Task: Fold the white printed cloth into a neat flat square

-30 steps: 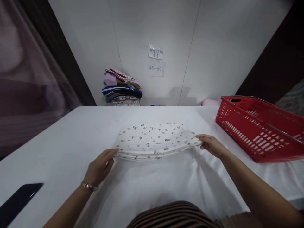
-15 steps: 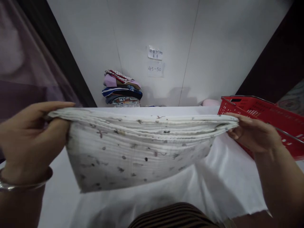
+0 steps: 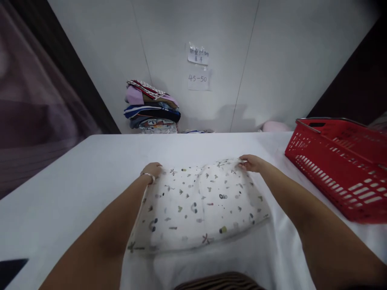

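Note:
A thin white cloth (image 3: 196,205) printed with small palm trees, rainbows and other figures is spread low over the white-covered table (image 3: 99,161). At its far left corner, my left hand (image 3: 153,170), with a bracelet on the wrist, is closed on the edge. My right hand (image 3: 249,162) pinches the far right corner, thumb below and fingers above. Between the hands the far edge runs slightly slack, with a soft crease down the middle. The near edge hangs towards my body. Whether the cloth's underside touches the table I cannot tell.
A red plastic basket (image 3: 338,169) stands on the table at the right. Beyond the far edge are a stack of folded clothes (image 3: 152,108) and a pink item (image 3: 275,126). Paper signs (image 3: 198,78) hang on the wall. A dark patch (image 3: 12,272) lies at the near left.
Both hands have moved away from me and closer together, lowering the cloth from near the camera towards the table. Its printed top face now lies spread out; before, its folded layers showed edge-on.

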A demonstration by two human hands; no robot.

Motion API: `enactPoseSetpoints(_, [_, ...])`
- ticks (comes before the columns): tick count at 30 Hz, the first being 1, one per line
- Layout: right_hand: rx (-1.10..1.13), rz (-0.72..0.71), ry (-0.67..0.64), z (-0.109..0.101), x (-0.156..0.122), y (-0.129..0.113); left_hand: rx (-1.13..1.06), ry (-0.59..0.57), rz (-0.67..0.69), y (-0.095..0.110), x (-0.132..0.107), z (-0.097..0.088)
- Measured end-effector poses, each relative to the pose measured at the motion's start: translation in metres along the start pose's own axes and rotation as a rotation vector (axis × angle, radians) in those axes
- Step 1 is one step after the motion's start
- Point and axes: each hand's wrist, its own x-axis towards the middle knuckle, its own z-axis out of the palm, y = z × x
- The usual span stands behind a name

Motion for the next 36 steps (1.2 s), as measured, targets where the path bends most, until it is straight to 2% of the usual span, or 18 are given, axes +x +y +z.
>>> enactPoseSetpoints(4, [0.013,0.107,-0.052,-0.014,0.018,0.003,0.063,-0.027,-0.058,-0.009,0.003,0.013])
enactPoseSetpoints(6, [-0.034,0.122,-0.143,-0.023,0.018,0.005,0.130,0.016,0.004,-0.012,-0.001,0.016])
enactPoseSetpoints(9, [-0.253,0.047,-0.237,-0.029,0.016,0.007,0.161,0.086,0.084,-0.014,-0.010,0.020])
enactPoseSetpoints(11, [-0.444,-0.042,-0.197,-0.029,0.017,0.008,0.134,0.099,0.082,-0.014,-0.015,0.021])
enactPoseSetpoints(14, [-0.651,-0.172,0.004,-0.024,0.021,0.009,0.108,0.124,0.087,-0.015,-0.017,0.023])
enactPoseSetpoints(16, [-0.700,-0.261,0.094,-0.020,0.026,0.011,0.093,0.158,0.104,-0.017,-0.017,0.024])
enactPoseSetpoints(18, [-0.640,-0.340,0.113,-0.017,0.031,0.015,0.075,0.190,0.133,-0.018,-0.016,0.026])
enactPoseSetpoints(20, [-0.476,-0.381,0.111,-0.015,0.034,0.019,0.064,0.202,0.157,-0.020,-0.014,0.028])
enactPoseSetpoints(22, [-0.307,-0.357,0.154,-0.012,0.036,0.024,0.067,0.190,0.174,-0.022,-0.013,0.030])
enactPoseSetpoints(24, [-0.241,-0.288,0.211,-0.008,0.038,0.028,0.082,0.179,0.180,-0.024,-0.012,0.030])
enactPoseSetpoints(26, [-0.260,-0.257,0.266,-0.004,0.039,0.030,0.093,0.174,0.173,-0.025,-0.012,0.027])
enactPoseSetpoints(29, [-0.299,-0.291,0.284,0.000,0.041,0.031,0.086,0.189,0.126,-0.025,-0.012,0.018])
enactPoseSetpoints(33, [-0.317,-0.292,0.219,-0.002,0.042,0.029,0.020,0.225,0.087,-0.022,-0.014,0.009])
enactPoseSetpoints(36, [-0.341,-0.320,0.178,-0.004,0.042,0.027,-0.097,0.179,-0.011,-0.018,-0.017,0.008])
